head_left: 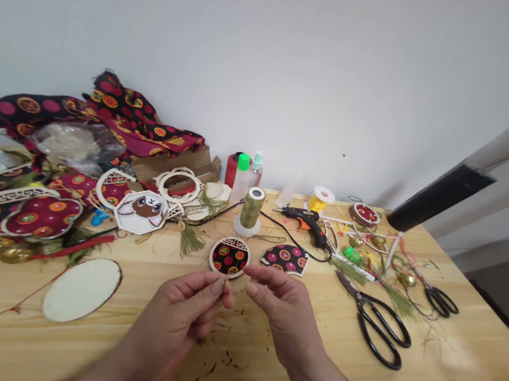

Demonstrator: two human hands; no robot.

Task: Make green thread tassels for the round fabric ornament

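My left hand (191,307) is closed in a pinch above the front of the table, with thumb and forefinger pressed together. Whatever sits between those fingertips is too small to make out. Close by on the right, my right hand (287,313) has its thumb and fingers apart, and nothing shows in it. Just beyond the fingertips lies a round wooden-framed ornament (230,256) with patterned dark fabric inside. A fabric-covered piece (285,259) lies flat behind my right hand. Behind the round ornament stands a spool of olive thread (252,209).
Large black-handled scissors (381,322) and smaller scissors (441,301) lie at right. A glue gun (308,220) with its cord lies behind, near a yellow spool (321,200). Ornaments, a sheep-face piece (141,212) and patterned cloth (126,110) crowd the left, beside a white oval (82,290).
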